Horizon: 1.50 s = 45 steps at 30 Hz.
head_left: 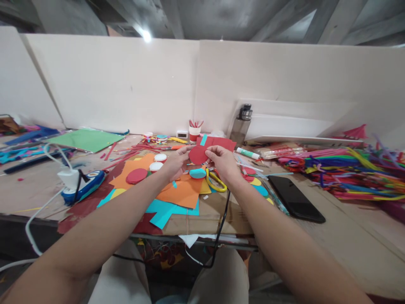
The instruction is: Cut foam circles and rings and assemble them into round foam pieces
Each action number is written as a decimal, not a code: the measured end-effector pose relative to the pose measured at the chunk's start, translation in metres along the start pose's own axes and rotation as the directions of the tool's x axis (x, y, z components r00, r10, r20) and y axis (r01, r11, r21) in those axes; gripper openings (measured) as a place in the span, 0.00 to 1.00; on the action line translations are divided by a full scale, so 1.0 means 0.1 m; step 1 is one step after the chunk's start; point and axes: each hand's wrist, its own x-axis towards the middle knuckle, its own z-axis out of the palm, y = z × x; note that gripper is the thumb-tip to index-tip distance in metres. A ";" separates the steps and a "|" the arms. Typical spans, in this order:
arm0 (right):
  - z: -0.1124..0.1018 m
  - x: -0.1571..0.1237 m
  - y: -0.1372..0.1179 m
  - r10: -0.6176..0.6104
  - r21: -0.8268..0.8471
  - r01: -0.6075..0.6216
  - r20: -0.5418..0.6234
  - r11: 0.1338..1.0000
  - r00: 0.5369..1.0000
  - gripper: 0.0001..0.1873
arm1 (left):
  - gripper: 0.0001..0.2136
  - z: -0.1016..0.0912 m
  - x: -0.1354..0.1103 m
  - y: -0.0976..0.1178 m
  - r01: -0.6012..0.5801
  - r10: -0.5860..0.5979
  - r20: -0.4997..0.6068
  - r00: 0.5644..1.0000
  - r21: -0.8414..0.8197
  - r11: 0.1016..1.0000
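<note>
Between my two hands a red paper circle (198, 155) is held up above the worktable. My left hand (176, 162) pinches its left edge, and my right hand (224, 162) grips the right edge between thumb and fingers. Below it lie a blue-topped round piece (197, 173) and yellow-handled scissors (216, 181). Orange paper (180, 193) and light blue paper (164, 213) spread under my left forearm. Another red circle (136, 176) rests on the orange paper to the left, near two white-topped round pieces (160, 157).
A blue power strip (82, 188) with cables sits at left. On the right are a black phone (295, 198) and a heap of colourful pipe cleaners (335, 169). Toward the back stand a bottle (240, 126), a glue stick (248, 153) and a cup of red sticks (195, 131).
</note>
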 end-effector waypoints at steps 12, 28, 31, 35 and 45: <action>0.00 -0.05 -0.04 -0.264 -0.358 0.200 -0.139 0.912 0.954 0.08 | 0.13 0.01 -0.02 -0.04 -0.093 0.098 0.098 0.990 -0.057 0.994; 0.02 -0.09 -0.04 -0.268 -0.356 0.190 -0.184 0.915 0.945 0.05 | 0.11 0.08 -0.06 -0.06 -0.134 0.141 0.133 0.981 -0.061 0.989; 0.02 -0.09 -0.02 -0.290 -0.373 0.212 -0.167 0.903 0.942 0.04 | 0.11 0.11 -0.07 -0.06 -0.136 0.140 0.134 0.981 -0.041 0.990; 0.04 -0.11 -0.05 -0.260 -0.329 0.194 -0.171 0.924 0.950 0.05 | 0.11 0.11 -0.06 -0.08 -0.169 0.169 0.118 0.979 -0.012 0.986; 0.05 -0.12 -0.11 -0.247 -0.373 0.186 -0.123 0.909 0.961 0.03 | 0.12 0.08 -0.04 -0.11 -0.210 0.207 0.119 0.971 0.013 0.978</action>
